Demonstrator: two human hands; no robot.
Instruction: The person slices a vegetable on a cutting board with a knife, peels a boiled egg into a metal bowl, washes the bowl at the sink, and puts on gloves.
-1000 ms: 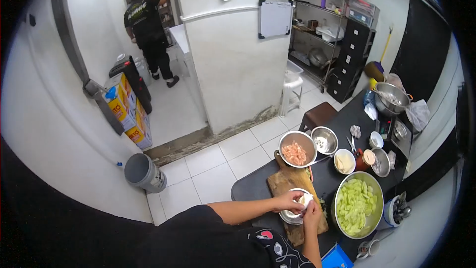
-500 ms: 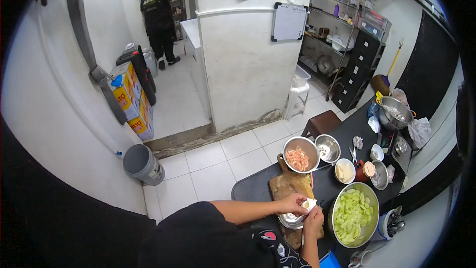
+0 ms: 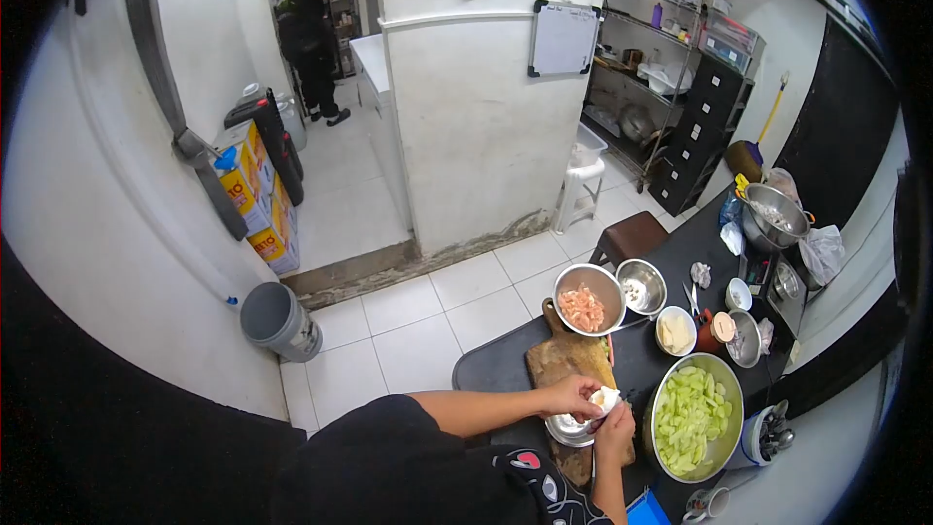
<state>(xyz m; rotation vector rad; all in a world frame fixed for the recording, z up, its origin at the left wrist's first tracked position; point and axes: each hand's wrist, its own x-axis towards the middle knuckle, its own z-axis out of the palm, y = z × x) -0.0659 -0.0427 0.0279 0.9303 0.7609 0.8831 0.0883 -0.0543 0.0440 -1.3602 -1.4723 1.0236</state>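
Between my hands is a small white item [image 3: 604, 399], too small to identify. My left hand [image 3: 571, 397] pinches it from the left, and my right hand [image 3: 614, 431] grips its lower right side. Both hands are over a small metal bowl [image 3: 569, 431] with white contents, which sits on the wooden cutting board [image 3: 564, 358]. Beyond the board stands a metal bowl of pink meat pieces [image 3: 583, 308]. A large metal bowl of pale green sliced vegetable [image 3: 692, 416] is to the right of my hands.
On the dark table [image 3: 496, 360] are also a metal bowl [image 3: 641, 287], a white bowl [image 3: 675, 331], scissors [image 3: 691, 299] and a red container [image 3: 712, 332]. A utensil holder [image 3: 758, 442] and a mug [image 3: 707, 504] are at the right. A grey bin [image 3: 280, 321] is on the floor. Another person [image 3: 309, 39] stands in the back left.
The camera view has shifted since the first frame. The white item is tilted slightly differently between my fingers. The person at the back has turned and moved a little.
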